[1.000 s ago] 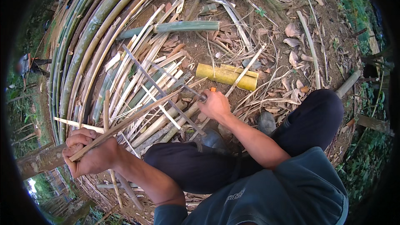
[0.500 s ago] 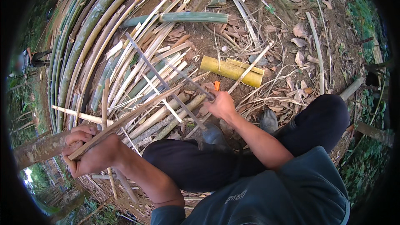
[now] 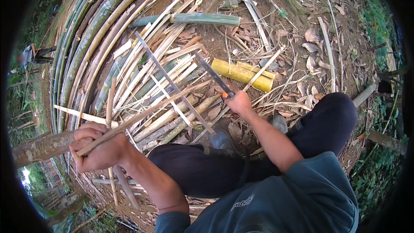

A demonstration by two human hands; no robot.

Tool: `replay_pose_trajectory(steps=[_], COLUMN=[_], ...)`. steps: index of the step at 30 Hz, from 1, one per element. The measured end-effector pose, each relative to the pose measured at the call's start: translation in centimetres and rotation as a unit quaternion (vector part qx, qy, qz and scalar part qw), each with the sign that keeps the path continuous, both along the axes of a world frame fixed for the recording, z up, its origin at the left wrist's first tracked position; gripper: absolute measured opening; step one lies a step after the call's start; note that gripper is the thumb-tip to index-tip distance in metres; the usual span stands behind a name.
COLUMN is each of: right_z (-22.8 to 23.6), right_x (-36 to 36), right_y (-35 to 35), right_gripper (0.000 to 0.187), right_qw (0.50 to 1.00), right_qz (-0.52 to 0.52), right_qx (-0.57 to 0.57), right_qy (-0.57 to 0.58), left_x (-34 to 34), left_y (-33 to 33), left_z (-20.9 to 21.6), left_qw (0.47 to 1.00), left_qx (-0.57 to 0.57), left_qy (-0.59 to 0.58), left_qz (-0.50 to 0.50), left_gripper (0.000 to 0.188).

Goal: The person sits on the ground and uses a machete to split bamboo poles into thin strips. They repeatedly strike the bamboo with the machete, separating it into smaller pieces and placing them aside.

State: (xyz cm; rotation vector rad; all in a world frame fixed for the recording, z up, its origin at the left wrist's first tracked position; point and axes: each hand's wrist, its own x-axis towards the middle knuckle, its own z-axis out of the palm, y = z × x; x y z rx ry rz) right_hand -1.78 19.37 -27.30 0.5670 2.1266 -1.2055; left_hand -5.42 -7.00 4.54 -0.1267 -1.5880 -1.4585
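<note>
My left hand (image 3: 100, 147) is closed around the near end of a long, narrow bamboo strip (image 3: 152, 113). The strip slants up to the right across the middle of the view. In my right hand (image 3: 239, 104) is the dark handle of a knife (image 3: 212, 73). Its straight blade points up and to the left, apart from the strip as seen here. A long flat grey strip (image 3: 163, 70) crosses beneath the held bamboo. Below the knife handle, a small orange thing (image 3: 224, 95) is partly hidden.
Split bamboo pieces (image 3: 148, 60) lie heaped ahead, with long poles (image 3: 92, 30) at the far left. A yellow bamboo section (image 3: 243, 75) rests beyond my right hand. Beside my left hand juts a thick log (image 3: 45, 149). Another person (image 3: 32, 55) shows at the left edge.
The knife has swung up and to the right, away from the bamboo strip, and its blade is sharper to see. My left hand keeps its hold, and the strip has shifted slightly.
</note>
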Motion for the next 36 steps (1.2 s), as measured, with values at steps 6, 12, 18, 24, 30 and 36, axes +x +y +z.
replay_pose_trajectory(steps=[6,12,18,24,30,36], right_z=[5.4,-2.7,-5.3,3.3,5.2,-0.6], right_x=[0.7,1.0,-2.1,-9.8,-9.9,-5.2], right_y=[-3.8,0.1,2.1,6.0,7.8,11.7], right_gripper=[0.034,0.039,0.039,0.053,0.050,0.039], right_qw=[0.987,0.996,0.982,0.901,0.874,0.928], right_qz=[0.070,0.016,0.115,0.376,0.440,0.333], right_qx=[0.048,0.089,0.131,0.217,0.205,0.153], right_qy=[0.134,0.001,-0.072,-0.015,0.013,0.059], left_x=[0.0,-0.8,-2.0,2.8,9.7,10.8], left_y=[1.2,0.7,1.8,1.9,1.5,3.1], left_z=[0.3,0.2,0.0,0.4,1.6,-1.3], left_qw=[0.997,0.995,0.992,0.997,0.988,0.973], left_qx=[0.037,0.028,0.028,-0.022,-0.087,-0.013], left_qy=[-0.002,-0.019,-0.025,0.030,0.035,-0.098], left_qz=[0.066,0.092,0.125,0.062,0.122,0.211], left_gripper=[0.039,0.040,0.038,0.037,0.035,0.035])
